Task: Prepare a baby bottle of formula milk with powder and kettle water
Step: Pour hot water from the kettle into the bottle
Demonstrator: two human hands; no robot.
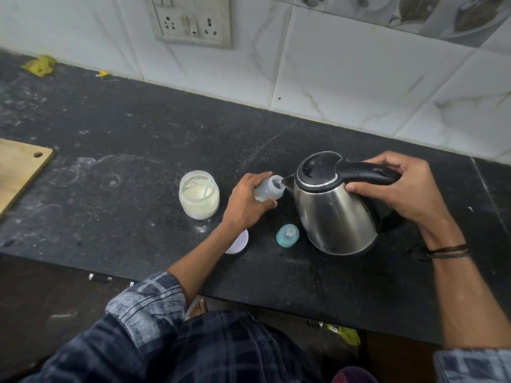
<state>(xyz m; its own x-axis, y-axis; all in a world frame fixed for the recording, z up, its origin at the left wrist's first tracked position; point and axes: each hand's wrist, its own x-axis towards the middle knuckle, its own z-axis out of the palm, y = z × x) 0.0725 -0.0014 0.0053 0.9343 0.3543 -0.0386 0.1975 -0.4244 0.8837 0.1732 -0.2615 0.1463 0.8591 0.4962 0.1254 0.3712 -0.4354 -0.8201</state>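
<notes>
The kettle [331, 214] is steel with a black lid and handle. There is a faint mark low on its body near the base, too small to read. The bottle [269, 190] has small coloured prints on its clear side, but I can make out no words on it.

The left hand [247, 201] is wrapped round the bottle, fingers behind and thumb across the near side, holding it tilted with its open mouth to the right. The bottle sits mid-tabletop, just left of the kettle, and its mouth meets the spout. The right hand [401, 186] is curled round the black handle with the thumb underneath, and the kettle leans left toward the bottle. There may be a thin thread of water at the spout, though it is hard to be sure from here.

Left of the bottle stands an open jar [199, 194] of pale powder with a light-coloured stick leaning inside it. A white lid [239, 241] lies nearer, partly hidden under the left forearm. Right of it, close to the kettle's base, stands a teal teat cap [287, 235]. The tabletop [124, 128] is black stone with dusty smears. A wooden board [19, 170] lies at its left edge, and a socket plate [190, 20] is set in the tiled wall beyond.
</notes>
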